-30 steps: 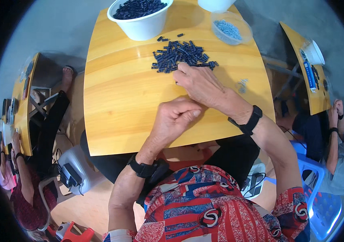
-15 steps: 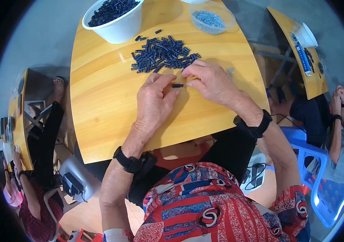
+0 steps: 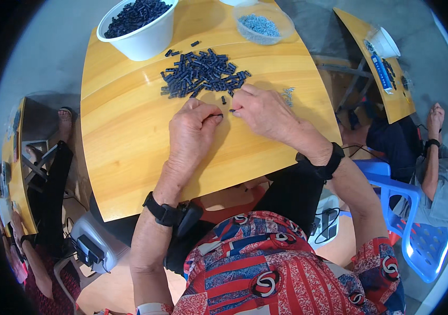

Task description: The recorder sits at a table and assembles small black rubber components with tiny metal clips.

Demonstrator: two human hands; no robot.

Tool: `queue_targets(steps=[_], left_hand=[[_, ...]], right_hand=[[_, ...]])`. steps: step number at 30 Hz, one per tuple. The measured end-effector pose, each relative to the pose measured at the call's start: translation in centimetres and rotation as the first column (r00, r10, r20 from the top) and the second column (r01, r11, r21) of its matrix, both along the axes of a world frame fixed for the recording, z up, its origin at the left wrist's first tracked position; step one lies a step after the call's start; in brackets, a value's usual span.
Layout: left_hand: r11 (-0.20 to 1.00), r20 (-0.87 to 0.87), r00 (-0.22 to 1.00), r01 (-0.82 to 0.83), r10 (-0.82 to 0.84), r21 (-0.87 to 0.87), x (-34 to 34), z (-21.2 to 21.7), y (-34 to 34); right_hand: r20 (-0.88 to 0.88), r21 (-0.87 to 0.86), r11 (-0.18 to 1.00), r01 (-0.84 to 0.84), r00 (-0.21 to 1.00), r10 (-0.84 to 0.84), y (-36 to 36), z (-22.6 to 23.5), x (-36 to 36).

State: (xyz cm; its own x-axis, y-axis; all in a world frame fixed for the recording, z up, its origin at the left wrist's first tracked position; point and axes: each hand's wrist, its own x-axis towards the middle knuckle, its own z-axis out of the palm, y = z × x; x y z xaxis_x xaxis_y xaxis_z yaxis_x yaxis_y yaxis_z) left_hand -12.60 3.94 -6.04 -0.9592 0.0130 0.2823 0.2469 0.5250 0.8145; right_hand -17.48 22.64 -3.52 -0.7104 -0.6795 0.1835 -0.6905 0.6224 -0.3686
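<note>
Your left hand (image 3: 191, 131) was curled into a loose fist on the wooden tabletop (image 3: 129, 131), grip pinched shut on a small dark part (image 3: 216, 115) at thumb and forefinger. Your right hand (image 3: 266, 113) sat just right of it, fingertips closed on another small dark piece (image 3: 233, 111). The two pieces were end to end, nearly touching; can't tell if they actually met.

Both hands were at the near edge of the loose pile of dark plastic parts (image 3: 200, 79), which lay mid-tabletop, just beyond your knuckles. One stray dark part (image 3: 223, 100) lay between pile and hands.

Far left: white bowl (image 3: 142, 37) full of the same dark parts. Far right: clear tub (image 3: 266, 26) of small grey screws. A few grey screws (image 3: 288, 94) lay loose on the tabletop just right of your right hand.

Black wristbands on both wrists. Another person sat at the right by a blue plastic chair (image 3: 423, 241), next to a second tabletop (image 3: 386, 100) with a white cup.
</note>
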Motion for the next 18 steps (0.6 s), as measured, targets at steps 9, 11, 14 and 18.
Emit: queue_targets(steps=[9,11,14,18], left_hand=[[0.976,0.050,0.997,0.055,-0.067,0.210,0.2,-0.9,-0.4],[0.976,0.066,0.994,0.073,-0.089,0.207,0.3,-0.7,-0.4],[0.979,0.036,0.993,0.105,-0.113,0.174,0.5,-0.4,-0.5],[0.983,-0.006,0.993,0.113,-0.114,0.147,0.5,-0.5,-0.7]], right_hand=[[-0.074,-0.062,0.987,0.149,0.985,-0.154,1.1,0.5,-0.9],[-0.046,-0.144,0.973,0.178,0.981,-0.187,2.1,1.0,-0.7],[0.051,-0.063,0.978,0.198,0.980,-0.195,4.2,2.4,0.3],[0.081,-0.015,0.991,0.135,0.988,-0.133,6.1,2.0,1.9]])
